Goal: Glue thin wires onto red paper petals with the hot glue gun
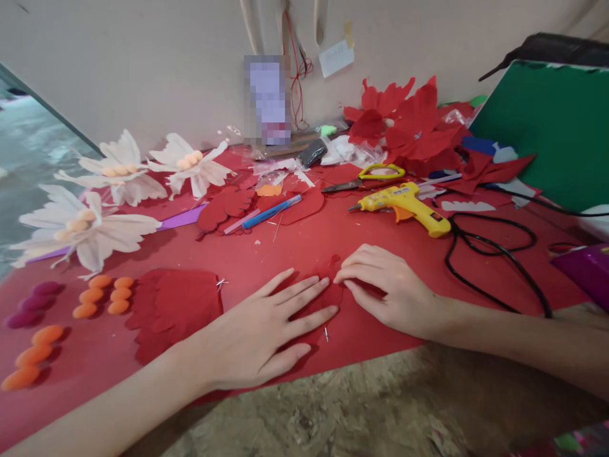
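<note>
My left hand (273,324) lies flat with its fingers spread, pressing on the red tabletop and partly on a thin red petal-like piece (335,293). The fingertips of my right hand (387,289) are pinched together at that piece's edge, just beyond my left fingertips. Much of the piece is hidden under my hands, and its red blends with the table. Beside my left wrist is a stack of scalloped red petals (178,304), with a small wire clip (221,284) at its right edge. Another small metal clip (327,334) rests near my left thumb.
Orange pom-pom strips (92,297) and a purple one (34,304) sit at the left, below white fabric flowers (88,228). Behind my hands are a yellow glue gun (404,203) with its black cord (504,254), scissors (364,178), a blue pen (272,211) and red flowers (413,124).
</note>
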Demonstrator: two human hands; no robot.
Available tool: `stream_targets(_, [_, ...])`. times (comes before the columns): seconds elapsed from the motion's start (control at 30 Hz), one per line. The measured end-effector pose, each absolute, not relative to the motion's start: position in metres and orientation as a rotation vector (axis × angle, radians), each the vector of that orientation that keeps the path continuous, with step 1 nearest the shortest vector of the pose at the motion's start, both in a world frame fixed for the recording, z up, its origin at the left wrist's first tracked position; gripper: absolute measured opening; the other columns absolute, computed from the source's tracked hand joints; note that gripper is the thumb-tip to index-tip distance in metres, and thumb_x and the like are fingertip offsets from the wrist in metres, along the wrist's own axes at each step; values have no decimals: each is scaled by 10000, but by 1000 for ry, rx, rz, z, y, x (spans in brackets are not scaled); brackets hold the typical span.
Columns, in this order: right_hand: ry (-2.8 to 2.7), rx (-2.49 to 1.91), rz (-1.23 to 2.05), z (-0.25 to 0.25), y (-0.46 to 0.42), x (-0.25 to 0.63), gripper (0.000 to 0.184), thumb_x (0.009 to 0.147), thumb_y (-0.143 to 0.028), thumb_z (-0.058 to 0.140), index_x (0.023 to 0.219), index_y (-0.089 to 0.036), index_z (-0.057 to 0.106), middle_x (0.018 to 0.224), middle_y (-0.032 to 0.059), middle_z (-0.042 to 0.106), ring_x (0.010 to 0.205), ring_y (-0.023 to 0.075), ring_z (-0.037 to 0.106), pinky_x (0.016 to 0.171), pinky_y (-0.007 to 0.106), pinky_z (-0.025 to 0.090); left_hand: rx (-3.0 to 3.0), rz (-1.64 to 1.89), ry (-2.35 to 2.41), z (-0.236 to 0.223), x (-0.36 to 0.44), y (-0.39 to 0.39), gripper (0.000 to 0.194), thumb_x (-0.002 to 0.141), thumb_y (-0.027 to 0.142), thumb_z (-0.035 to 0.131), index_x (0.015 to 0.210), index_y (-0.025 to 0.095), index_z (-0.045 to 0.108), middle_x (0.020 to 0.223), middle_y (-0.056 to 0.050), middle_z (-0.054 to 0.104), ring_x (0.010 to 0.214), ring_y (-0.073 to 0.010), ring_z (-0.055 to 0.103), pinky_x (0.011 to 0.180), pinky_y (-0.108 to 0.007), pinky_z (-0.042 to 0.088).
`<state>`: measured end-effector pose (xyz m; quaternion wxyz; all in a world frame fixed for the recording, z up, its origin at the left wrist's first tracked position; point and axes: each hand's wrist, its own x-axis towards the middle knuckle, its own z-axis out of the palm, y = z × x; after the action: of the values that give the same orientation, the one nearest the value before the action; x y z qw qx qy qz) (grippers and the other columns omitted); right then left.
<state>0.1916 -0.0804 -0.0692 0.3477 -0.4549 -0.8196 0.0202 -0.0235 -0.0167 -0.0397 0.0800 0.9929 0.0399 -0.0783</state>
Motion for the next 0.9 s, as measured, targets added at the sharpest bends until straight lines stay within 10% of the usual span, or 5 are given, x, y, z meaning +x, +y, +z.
stream_targets(0.5, [-2384, -958, 86, -64, -75, 200, 123, 853, -195, 494, 840, -145, 606, 843, 43, 645, 809, 134, 532, 761, 284, 402, 2811, 258, 160, -48, -37, -13, 425, 954, 275, 246, 1347, 174, 370, 1443, -121, 331, 1348, -183, 265, 1123, -431, 104])
stream_targets(0.77, [-2481, -890, -273, -65, -72, 192, 285, 918, -164, 354, 783, -130, 603, 755, 36, 642, 715, 139, 515, 677, 276, 402, 2422, 689, 756, -37, -30, -22, 289, 908, 196, 309, 995, 137, 578, 1018, -70, 661, 968, -146, 602, 908, -248, 450])
stream_targets(0.9, [-2435, -981, -202, -61, -74, 190, 242, 909, -180, 374, 792, -136, 581, 812, 54, 637, 747, 145, 528, 695, 273, 417, 2535, 638, 699, -39, -28, -27, 355, 838, 378, 484, 1080, 128, 556, 1068, -99, 651, 1003, -202, 597, 955, -343, 431])
